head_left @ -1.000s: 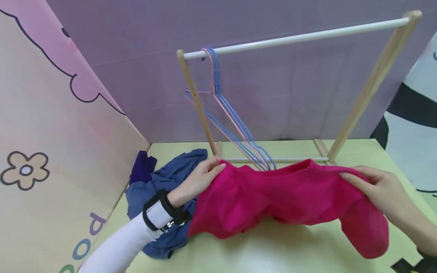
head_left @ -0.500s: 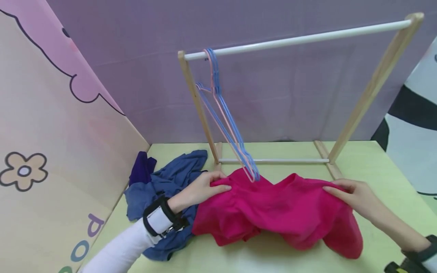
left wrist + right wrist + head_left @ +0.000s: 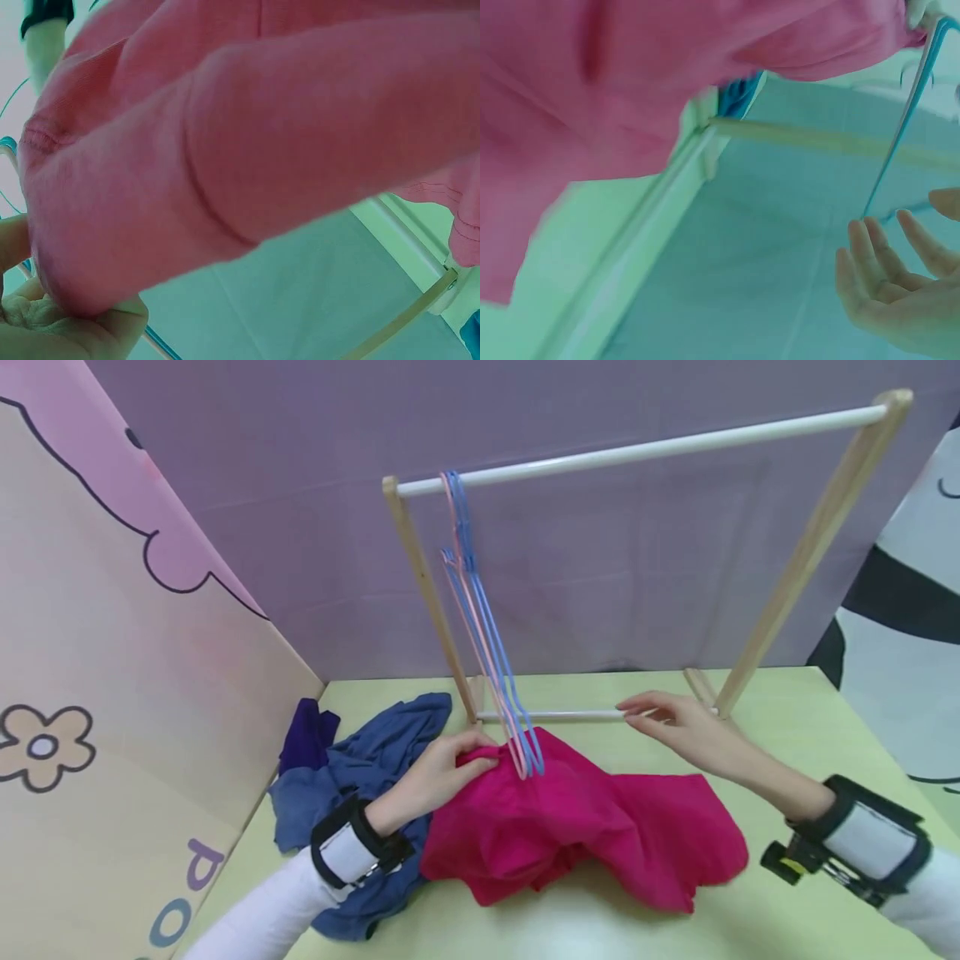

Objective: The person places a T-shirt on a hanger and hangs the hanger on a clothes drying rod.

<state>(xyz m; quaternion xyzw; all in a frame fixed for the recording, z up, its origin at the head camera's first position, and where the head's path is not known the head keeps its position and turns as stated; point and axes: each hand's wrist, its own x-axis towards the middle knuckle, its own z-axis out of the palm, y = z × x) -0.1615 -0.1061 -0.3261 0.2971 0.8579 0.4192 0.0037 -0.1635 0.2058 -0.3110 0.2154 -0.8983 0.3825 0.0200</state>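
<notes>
A crimson garment [image 3: 570, 818], seemingly a shirt, hangs from my left hand [image 3: 442, 768], which pinches its upper left edge between thumb and fingers. The rest of it droops over the table to the right. Reaching above the garment, my right hand [image 3: 667, 727] holds nothing; its fingers are slightly bent and apart from the cloth. In the right wrist view the same hand [image 3: 900, 285] shows spread fingers. Several blue and pink hangers [image 3: 495, 660] dangle from the rack's white rail [image 3: 637, 450], their lower ends in front of the garment near my left hand.
A blue garment [image 3: 360, 752] lies crumpled at the left, with a dark purple cloth [image 3: 303, 735] behind it. The rack's wooden posts [image 3: 813, 556] rise from the pale yellow table [image 3: 810, 735]. A purple backdrop [image 3: 600, 568] stands behind.
My right hand has let go of the garment's right side and moved left and up. That side has dropped. The hangers have swung left. The left hand keeps its pinch.
</notes>
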